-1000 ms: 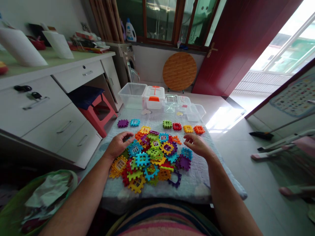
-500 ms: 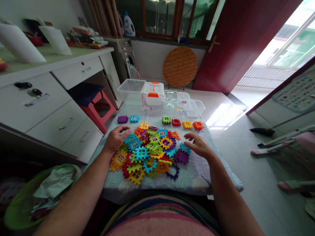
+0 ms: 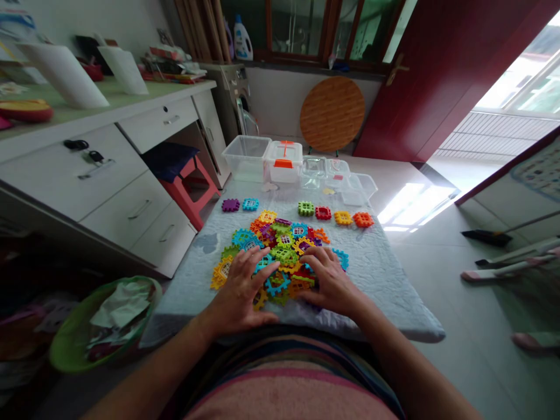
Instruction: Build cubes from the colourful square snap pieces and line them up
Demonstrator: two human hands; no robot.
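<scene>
Colourful plastic lattice tiles [image 3: 280, 256] lie in a heap right under both hands, on a quilted pale-blue cover [image 3: 376, 280]. The left hand [image 3: 240, 289] and the right hand [image 3: 332, 280] are both palm-down and open, fingers spread, resting on the near part of the heap. Neither pinches a tile, though what lies under the palms cannot be seen.

Past the fingertips, single tiles sit apart in a row: a purple tile [image 3: 230, 205] and a blue tile [image 3: 251, 204] ahead of the left hand, and a green tile [image 3: 306, 208], red tile [image 3: 323, 213], yellow tile [image 3: 343, 217] and orange tile [image 3: 363, 219] ahead of the right hand. Farther on stand a clear plastic bin [image 3: 246, 158] and a white case with orange latches [image 3: 280, 163].

Left of the left hand runs a white drawer unit [image 3: 131, 169] above a red stool [image 3: 188, 198]. A green basket of crumpled paper [image 3: 102, 326] sits nearer. A round wooden board [image 3: 331, 114] leans against the far wall, beside a dark-red door [image 3: 437, 76].

Earlier the hands hovered apart at the heap's sides; now they lie on it, close together, and the heap looks tighter.
</scene>
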